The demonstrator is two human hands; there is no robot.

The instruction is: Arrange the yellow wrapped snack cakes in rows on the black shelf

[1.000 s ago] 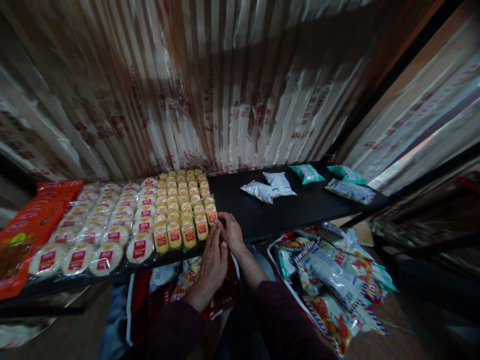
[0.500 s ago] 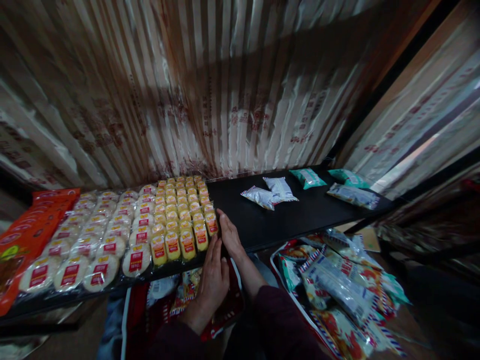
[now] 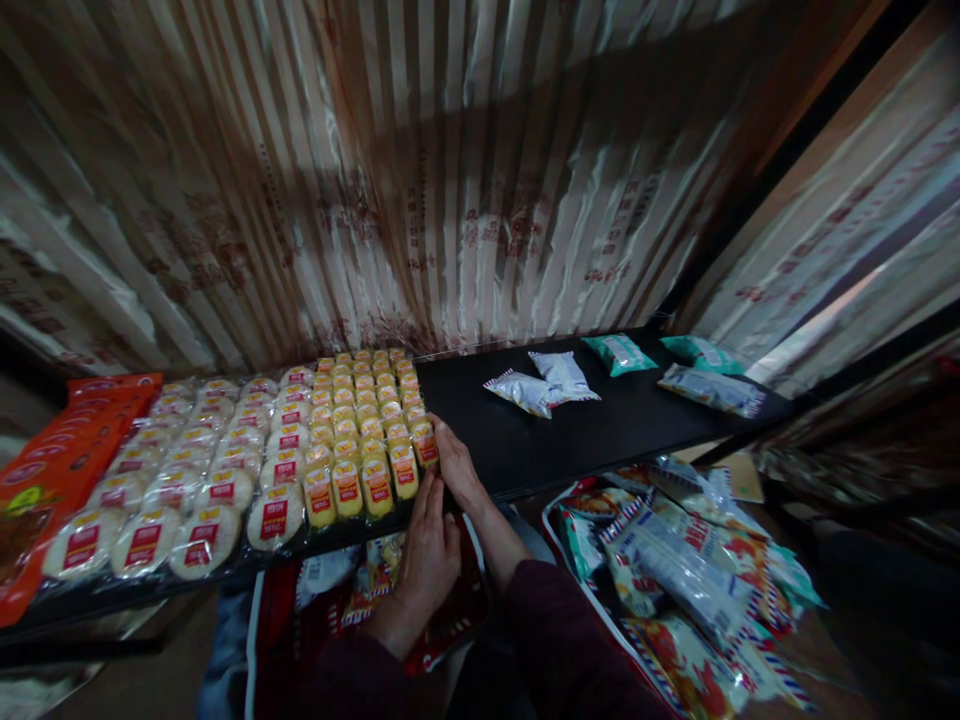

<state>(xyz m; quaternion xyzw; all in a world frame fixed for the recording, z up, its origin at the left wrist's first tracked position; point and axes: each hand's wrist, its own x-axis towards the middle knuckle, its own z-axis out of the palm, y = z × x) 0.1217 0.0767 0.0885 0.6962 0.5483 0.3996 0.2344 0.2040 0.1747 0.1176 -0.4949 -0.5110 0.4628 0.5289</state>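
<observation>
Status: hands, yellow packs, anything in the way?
Open right hand flat against right side of yellow packs. Open left hand at shelf front edge. Farther right, silver packets, lying apart.

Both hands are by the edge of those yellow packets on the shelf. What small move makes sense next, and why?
Probably a gentle push leftward on the outermost column of yellow packets, to close it against its neighbours. The right hand lies flat against that column's outer side, and the left hand rests at the front edge of the shelf beside it.
</observation>
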